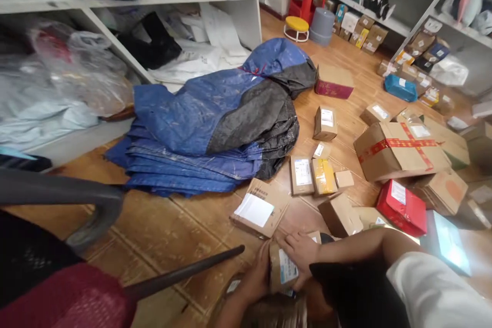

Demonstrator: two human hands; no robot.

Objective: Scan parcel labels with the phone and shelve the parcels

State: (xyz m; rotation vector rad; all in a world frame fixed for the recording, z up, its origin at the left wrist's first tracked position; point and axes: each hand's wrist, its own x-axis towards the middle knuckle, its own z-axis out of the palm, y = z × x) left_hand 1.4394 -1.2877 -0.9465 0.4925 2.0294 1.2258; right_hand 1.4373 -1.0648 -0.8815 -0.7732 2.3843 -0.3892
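Between my two hands is a small brown cardboard box (283, 266) with a white and blue label on its face. My left hand (258, 275) presses along the box's left side. Over its upper right edge lies my right hand (302, 252), fingers closed on the cardboard. Just beyond them a flat cardboard box (265, 205) with a blank-looking white label rests on the tiled floor. Further parcels, partly hidden by my right forearm, lie close by, among them a brown box (340, 213).
A pile of folded blue and black woven sacks (215, 123) lies by the white shelves (246, 25). Many parcels, including a red box (402, 207) and a large taped carton (400, 151), cover the right side. A chair with a dark leg (188, 271) stands at left.
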